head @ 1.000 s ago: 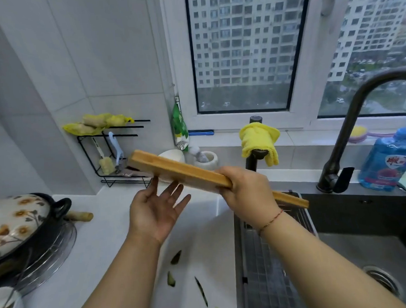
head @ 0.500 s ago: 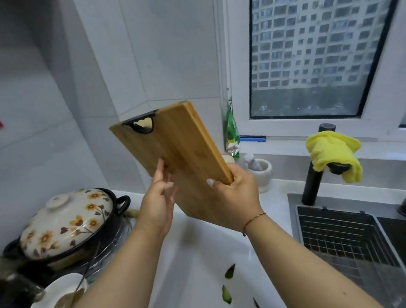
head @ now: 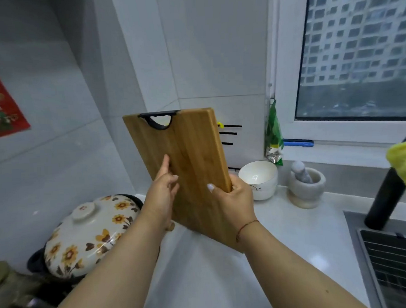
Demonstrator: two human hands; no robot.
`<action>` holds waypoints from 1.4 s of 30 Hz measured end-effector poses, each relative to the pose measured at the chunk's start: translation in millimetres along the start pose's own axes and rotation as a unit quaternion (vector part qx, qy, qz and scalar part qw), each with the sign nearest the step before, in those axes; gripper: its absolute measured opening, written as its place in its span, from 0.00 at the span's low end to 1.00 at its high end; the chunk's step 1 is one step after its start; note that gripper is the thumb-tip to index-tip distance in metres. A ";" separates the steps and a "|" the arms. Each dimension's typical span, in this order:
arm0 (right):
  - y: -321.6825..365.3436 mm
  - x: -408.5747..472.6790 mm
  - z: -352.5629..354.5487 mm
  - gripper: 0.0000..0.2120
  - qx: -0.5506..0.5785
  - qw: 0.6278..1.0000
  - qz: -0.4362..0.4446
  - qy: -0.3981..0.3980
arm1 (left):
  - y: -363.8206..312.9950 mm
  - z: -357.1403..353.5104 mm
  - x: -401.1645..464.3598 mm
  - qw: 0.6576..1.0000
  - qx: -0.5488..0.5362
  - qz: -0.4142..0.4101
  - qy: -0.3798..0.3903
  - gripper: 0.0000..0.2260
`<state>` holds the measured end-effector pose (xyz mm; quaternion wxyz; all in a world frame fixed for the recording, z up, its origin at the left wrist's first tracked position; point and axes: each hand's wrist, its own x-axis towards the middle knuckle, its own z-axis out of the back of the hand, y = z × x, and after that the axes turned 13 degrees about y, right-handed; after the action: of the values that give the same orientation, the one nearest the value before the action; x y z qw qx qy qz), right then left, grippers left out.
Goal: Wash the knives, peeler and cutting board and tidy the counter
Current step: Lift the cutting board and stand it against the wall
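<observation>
Cutting board [head: 188, 159] upright, right hand [head: 232, 199] gripping, no legible writing

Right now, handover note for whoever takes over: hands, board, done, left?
Right hand grips the cutting board by its right edge.
Left hand rests on the board's left edge, index finger extended.
Board is upright, handle up, held above the counter in front of the wall rack.
Done: cannot tell whether it is washed.
Left: put the board away. Knives and peeler are not in view.
</observation>
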<state>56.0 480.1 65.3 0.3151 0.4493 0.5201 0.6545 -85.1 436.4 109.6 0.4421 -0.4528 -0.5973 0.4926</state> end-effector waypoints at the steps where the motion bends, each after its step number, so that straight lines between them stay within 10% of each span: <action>1: -3.5 5.1 -3.6 0.08 0.003 1.000 -0.002 0.010 | 2.1 4.9 5.3 1.000 0.012 0.003 -0.002 0.25; 17: -34.6 119.6 -52.7 0.25 -0.263 0.930 -0.131 0.220 | 21.8 73.9 79.2 0.983 0.152 0.097 -0.041 0.24; 42: -53.9 169.8 -94.6 0.29 -0.306 0.911 -0.184 0.208 | 41.5 106.2 110.8 0.973 0.146 0.135 -0.114 0.26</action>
<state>-101.1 605.9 52.4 0.4366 0.0814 0.4218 0.7905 -206.2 529.0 64.5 0.3618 -0.4011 -0.4988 0.6778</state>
